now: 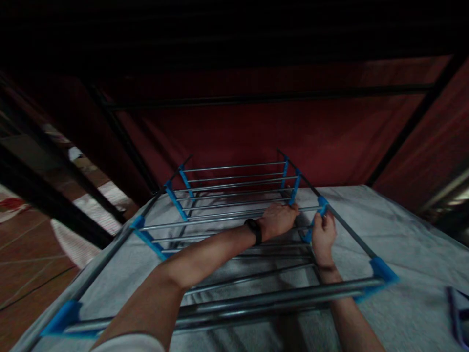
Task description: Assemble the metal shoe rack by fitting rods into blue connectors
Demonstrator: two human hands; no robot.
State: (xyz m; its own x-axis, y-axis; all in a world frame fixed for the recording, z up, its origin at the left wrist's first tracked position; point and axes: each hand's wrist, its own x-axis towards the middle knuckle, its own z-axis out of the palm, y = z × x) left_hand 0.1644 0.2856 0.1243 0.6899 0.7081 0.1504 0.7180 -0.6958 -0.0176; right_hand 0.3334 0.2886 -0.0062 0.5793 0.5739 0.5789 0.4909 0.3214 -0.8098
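Steel-and-blue rack: a metal clothes-drying rack of grey steel rods with blue plastic joints (234, 195) lies spread out across a surface, its far wing section tilted up toward a red backdrop.
Left hand: the left hand (278, 220), arm reaching across the frame with a black wristband (253, 231) on the wrist, is curled over one of the cross rods near the right-side hinge; the fingers look closed round the rod.
Right hand: the right hand (323, 234) is wrapped about the blue plastic hinge joint (321, 205) on the right side rail, thumb and fingers closed on it.
Both hands: close together at that one hinge, just beside each other but not touching.
Progress: judging by how it lies, the rack's main section is already flat and opened out; the far wing stands only partly raised, and the work at the hinge appears unfinished. Whether the wing is being folded or unfolded cannot be told.
Surface: a pale grey cloth-covered bed or padded platform (403, 234) carries the rack; in this dim light I cannot say for sure which.
Backdrop: dark red fabric panels on a black tube frame (256, 127) stand right behind the rack.
Left edge: reddish tiled floor (25, 264) below.
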